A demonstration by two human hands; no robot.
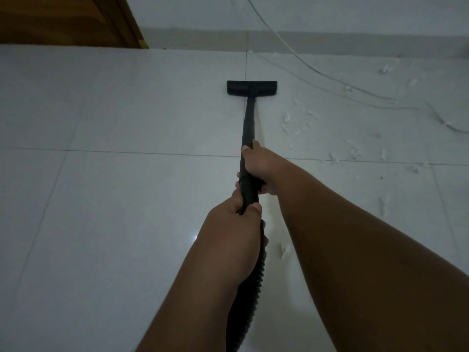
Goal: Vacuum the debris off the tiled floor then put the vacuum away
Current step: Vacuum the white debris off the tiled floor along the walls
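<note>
Gripping the black wand (247, 128), both hands (256, 166), nozzle (251, 87) near wall edge, bare tiles (114, 199) leftward.

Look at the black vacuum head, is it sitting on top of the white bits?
No, the vacuum head rests on bare tile, and the white debris lies apart from it, off to its right.

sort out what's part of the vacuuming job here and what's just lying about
Part of the job: vacuum wand, floor head, ribbed hose, left hand, right hand, white debris, tiled floor.

Just there: pale cable, wooden door.
</note>
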